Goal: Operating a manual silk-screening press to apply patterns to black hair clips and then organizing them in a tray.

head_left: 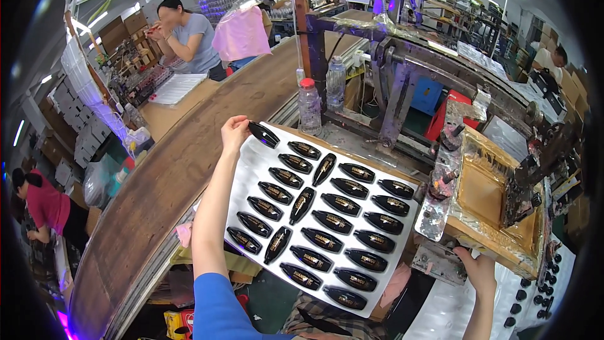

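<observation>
A white tray (377,277) in front of me carries rows of glossy black oval pieces (331,220) with gold print, most slanted and several turned upright in the middle column. At its far left corner my left hand (236,133) is closed, fingertips pinching the end of one black oval piece (263,134). On the right, my right hand (479,272) is by the metal fixture (440,263) under a wooden-framed printing screen (481,192). Its thumb rests near the fixture's edge and the fingers are curled; what lies between them is hidden.
A brown curved conveyor belt (170,170) runs along the left. Behind the tray stand a red-capped clear bottle (309,107) and a heavy machine frame (402,82). Small black parts (522,294) lie on a white sheet at lower right. Other people work farther off.
</observation>
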### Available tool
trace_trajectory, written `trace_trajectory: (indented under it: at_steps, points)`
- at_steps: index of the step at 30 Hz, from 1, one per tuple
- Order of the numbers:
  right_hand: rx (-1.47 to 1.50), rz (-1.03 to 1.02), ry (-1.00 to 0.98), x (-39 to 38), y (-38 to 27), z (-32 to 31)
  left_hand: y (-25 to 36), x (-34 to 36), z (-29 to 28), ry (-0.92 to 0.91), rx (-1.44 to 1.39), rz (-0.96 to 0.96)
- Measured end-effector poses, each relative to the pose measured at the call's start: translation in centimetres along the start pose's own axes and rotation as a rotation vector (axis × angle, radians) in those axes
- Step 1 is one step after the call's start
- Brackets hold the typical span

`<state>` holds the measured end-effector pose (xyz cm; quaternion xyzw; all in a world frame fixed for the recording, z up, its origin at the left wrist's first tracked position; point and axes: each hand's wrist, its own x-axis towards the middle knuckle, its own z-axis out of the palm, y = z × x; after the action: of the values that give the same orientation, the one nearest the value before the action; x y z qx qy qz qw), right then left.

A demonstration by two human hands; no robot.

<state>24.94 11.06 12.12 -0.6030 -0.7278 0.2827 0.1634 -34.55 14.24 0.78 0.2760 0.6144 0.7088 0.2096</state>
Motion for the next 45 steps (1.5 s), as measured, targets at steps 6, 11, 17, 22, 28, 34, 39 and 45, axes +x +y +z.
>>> trace_trajectory:
  at_steps: [6,11,17,22,28,34,39,45]
  points:
    - [-0.053,-0.205,0.172,-0.1,2.0,1.8,-3.7,2.7,0.3,0.108,0.034,0.006]
    - [-0.253,-0.329,0.502,-4.1,9.0,2.6,-7.6,5.4,0.5,0.242,0.21,0.067]
    - [-0.191,-0.531,0.595,-7.7,3.2,1.4,-8.9,5.7,0.8,0.291,0.561,0.01]
    - [0.864,-0.567,-0.191,-8.3,-4.4,2.3,-7.8,6.5,0.8,0.22,0.791,-0.123]
    - [1.323,-0.958,0.106,-4.6,-14.4,4.9,-8.2,6.4,1.9,0.129,0.941,-0.175]
    - [1.761,0.295,-1.223,-2.7,-17.1,-1.8,-9.1,7.0,-1.3,0.147,0.859,-0.165]
    - [1.968,-0.495,-1.665,-0.8,-15.7,2.9,-8.7,6.3,0.4,0.124,0.818,-0.171]
    - [1.992,-0.556,-1.96,-0.2,-15.9,4.2,-8.0,6.6,0.1,0.143,0.814,-0.193]
